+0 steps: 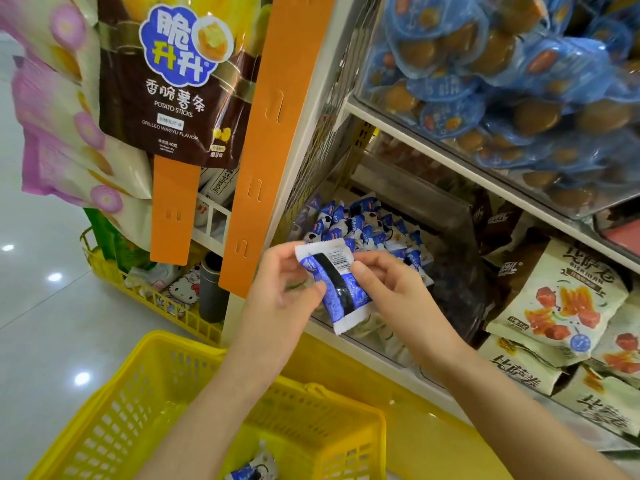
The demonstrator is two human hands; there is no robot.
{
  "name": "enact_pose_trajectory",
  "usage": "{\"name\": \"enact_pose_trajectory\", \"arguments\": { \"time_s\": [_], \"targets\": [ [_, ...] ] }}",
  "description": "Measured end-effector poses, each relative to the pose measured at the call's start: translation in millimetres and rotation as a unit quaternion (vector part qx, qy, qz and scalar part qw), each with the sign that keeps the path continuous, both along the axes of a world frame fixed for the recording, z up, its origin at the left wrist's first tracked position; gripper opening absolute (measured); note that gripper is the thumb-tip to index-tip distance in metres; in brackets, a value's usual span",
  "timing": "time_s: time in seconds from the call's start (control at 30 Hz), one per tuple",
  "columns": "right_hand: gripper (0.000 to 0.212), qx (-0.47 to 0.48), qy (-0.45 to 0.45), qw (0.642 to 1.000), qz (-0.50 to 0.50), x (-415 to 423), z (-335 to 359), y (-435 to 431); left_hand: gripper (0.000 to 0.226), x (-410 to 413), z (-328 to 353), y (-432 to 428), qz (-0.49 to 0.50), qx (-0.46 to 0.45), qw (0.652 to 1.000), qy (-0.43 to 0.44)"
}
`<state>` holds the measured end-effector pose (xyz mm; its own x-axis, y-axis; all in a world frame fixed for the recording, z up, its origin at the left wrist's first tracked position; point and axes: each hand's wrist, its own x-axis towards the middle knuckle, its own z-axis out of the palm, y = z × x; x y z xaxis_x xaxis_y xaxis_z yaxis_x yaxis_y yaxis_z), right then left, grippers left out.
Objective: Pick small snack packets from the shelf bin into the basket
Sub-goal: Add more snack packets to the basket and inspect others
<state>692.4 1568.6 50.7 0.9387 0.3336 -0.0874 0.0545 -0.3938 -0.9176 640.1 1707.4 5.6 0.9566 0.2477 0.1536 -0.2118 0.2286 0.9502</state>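
At my eleven o'clock, brown bag is showing 脆升升, 香脆薯条, POTATO STICKS, GRILLED WAGYU FLAVOR, packet I am holding is showing a barcode, digits unreadable

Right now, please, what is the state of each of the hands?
Left hand: holds the blue and white snack packet by its left edge.
Right hand: pinches the same packet from its right side.

A single head-worn wide-angle camera is looking forward and down, sitting close above the left hand and right hand, facing the shelf bin, with the basket along the lower edge.
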Motion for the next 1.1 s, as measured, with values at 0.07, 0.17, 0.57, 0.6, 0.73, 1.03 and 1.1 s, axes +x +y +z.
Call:
{"name": "enact_pose_trajectory", "arguments": {
  "time_s": [0.07, 0.17, 0.57, 0.6, 0.73, 1.03, 1.1],
  "targets": [
    [0.014, -0.027, 0.042, 0.999, 0.020, 5.0, 2.9, -4.5, 0.050, -2.2, 1.9, 3.6, 0.029, 0.147, 0.988, -0.031],
    [0.024, -0.070, 0.099, 0.992, 0.035, 7.9, 6.1, -12.3, 0.037, -5.0, 2.8, 6.2, 0.000, 0.313, 0.947, -0.079],
    [0.037, 0.006, 0.050, 0.992, 0.120, -7.5, 7.3, -17.1, 0.024, -7.5, 0.1, -1.5, 0.079, 0.309, 0.946, -0.058],
    [0.032, 0.000, 0.027, 0.992, 0.120, -8.9, 6.0, -15.0, 0.024, -7.8, 1.5, -1.0, 0.085, 0.312, 0.945, -0.060],
    [0.022, -0.035, -0.017, 0.994, 0.102, -11.4, -3.7, -8.4, 0.027, -10.0, 4.4, 2.6, 0.078, 0.345, 0.932, -0.081],
    [0.042, 0.005, 0.012, 0.993, 0.116, -6.6, -5.3, -6.2, 0.016, -3.2, 3.8, 10.5, 0.063, 0.194, 0.979, -0.005],
    [0.050, 0.032, 0.027, 0.995, 0.093, -7.2, -5.5, -3.5, 0.018, -4.6, 6.9, 11.0, 0.038, 0.120, 0.992, 0.006]
  ]
}}
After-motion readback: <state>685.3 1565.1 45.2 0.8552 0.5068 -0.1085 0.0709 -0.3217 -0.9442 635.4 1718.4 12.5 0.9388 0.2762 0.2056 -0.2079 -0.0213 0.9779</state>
